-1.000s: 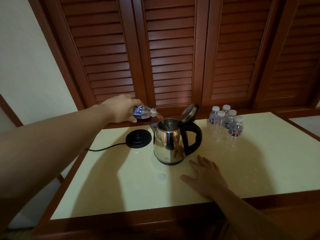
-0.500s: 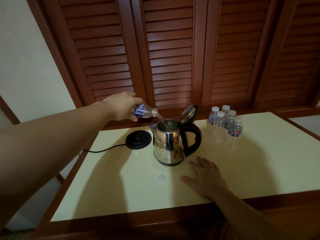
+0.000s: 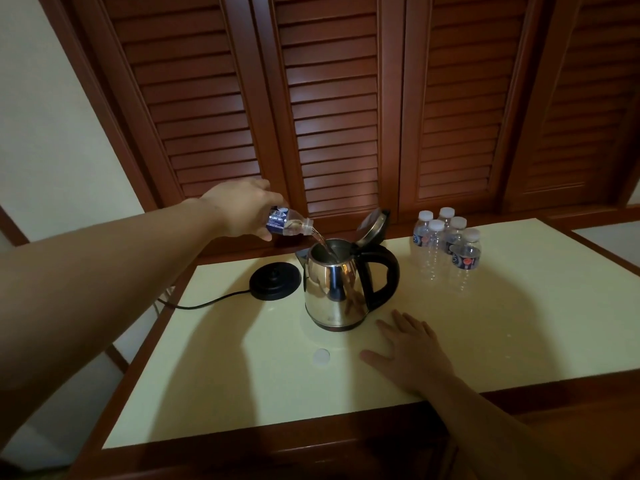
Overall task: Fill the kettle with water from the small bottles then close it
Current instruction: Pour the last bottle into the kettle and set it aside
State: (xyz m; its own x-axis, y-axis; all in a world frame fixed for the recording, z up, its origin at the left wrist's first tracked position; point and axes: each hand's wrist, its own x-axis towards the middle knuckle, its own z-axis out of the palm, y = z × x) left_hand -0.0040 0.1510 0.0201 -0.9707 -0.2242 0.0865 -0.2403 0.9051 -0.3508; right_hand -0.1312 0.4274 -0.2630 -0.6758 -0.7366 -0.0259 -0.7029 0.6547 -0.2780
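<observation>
A steel kettle (image 3: 334, 289) with a black handle stands mid-table, its lid (image 3: 372, 227) tipped up and open. My left hand (image 3: 239, 209) grips a small water bottle (image 3: 289, 225) tilted over the kettle's mouth, and a thin stream of water runs from it into the kettle. My right hand (image 3: 412, 348) lies flat on the table just right of the kettle's base, fingers spread, holding nothing. A loose white bottle cap (image 3: 321, 357) lies on the table in front of the kettle.
Several capped small bottles (image 3: 446, 247) stand in a cluster right of the kettle. The black kettle base (image 3: 275, 281) with its cord sits to the left. The cream tabletop (image 3: 519, 323) has a wooden rim; louvred wooden doors (image 3: 332, 116) rise behind.
The bottle in my left hand has risen a little and stays tilted, with water still pouring. My right hand has not moved.
</observation>
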